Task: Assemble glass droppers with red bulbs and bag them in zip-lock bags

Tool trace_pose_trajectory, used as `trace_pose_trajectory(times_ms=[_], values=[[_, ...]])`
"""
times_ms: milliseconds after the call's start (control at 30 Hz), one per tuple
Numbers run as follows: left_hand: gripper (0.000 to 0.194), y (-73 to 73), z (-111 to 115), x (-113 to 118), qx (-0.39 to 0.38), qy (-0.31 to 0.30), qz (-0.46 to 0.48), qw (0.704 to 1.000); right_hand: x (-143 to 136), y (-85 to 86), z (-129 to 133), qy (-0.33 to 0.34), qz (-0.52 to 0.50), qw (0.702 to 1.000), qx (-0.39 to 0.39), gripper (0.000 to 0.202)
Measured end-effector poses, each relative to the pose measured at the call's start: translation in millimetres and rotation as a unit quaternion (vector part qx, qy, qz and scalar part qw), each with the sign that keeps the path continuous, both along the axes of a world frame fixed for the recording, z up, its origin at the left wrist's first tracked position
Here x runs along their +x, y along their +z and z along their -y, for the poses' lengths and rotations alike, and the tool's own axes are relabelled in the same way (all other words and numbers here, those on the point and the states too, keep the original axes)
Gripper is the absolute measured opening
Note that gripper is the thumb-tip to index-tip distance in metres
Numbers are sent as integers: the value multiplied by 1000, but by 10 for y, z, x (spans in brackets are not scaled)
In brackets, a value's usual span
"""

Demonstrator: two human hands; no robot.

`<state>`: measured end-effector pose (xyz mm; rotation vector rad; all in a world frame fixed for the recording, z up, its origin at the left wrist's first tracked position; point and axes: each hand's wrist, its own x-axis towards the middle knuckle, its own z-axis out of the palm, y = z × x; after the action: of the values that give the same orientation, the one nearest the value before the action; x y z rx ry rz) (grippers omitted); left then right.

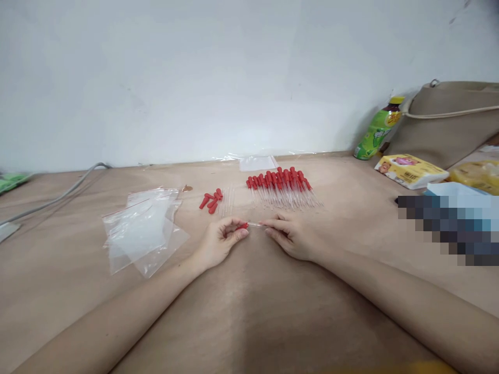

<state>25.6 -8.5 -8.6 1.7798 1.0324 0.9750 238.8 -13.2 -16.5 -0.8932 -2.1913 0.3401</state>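
Between finger and thumb, my left hand (225,239) pinches a red rubber bulb (243,226). A clear glass dropper tube (255,225) runs from the bulb's open end to my right hand (290,236), whose fingertips are closed on it. Bulb and tube meet end to end; how deep the tube sits is too small to tell. Just beyond my left hand lie several loose red bulbs (212,200), and beside them several bare glass tubes (231,200). Past my right hand, many droppers with red bulbs (283,182) lie in a row, tips toward me.
Clear zip bags (142,228) lie in a pile at left, near a grey cable (74,189). Another bag (257,163) is by the wall. At right are a green bottle (376,132), a tissue pack (411,170), a beige bag (448,122) and a blurred-out area.
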Motion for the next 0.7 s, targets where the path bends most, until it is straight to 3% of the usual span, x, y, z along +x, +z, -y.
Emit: trace_pose_trajectory(times_ms=[333, 700], values=[[15, 4, 63, -46, 87, -18, -90, 992, 63, 74, -17, 13, 123, 992, 3, 26], [12, 26, 89, -43, 162, -45, -189, 968, 50, 111, 18, -30, 197, 973, 117, 26]])
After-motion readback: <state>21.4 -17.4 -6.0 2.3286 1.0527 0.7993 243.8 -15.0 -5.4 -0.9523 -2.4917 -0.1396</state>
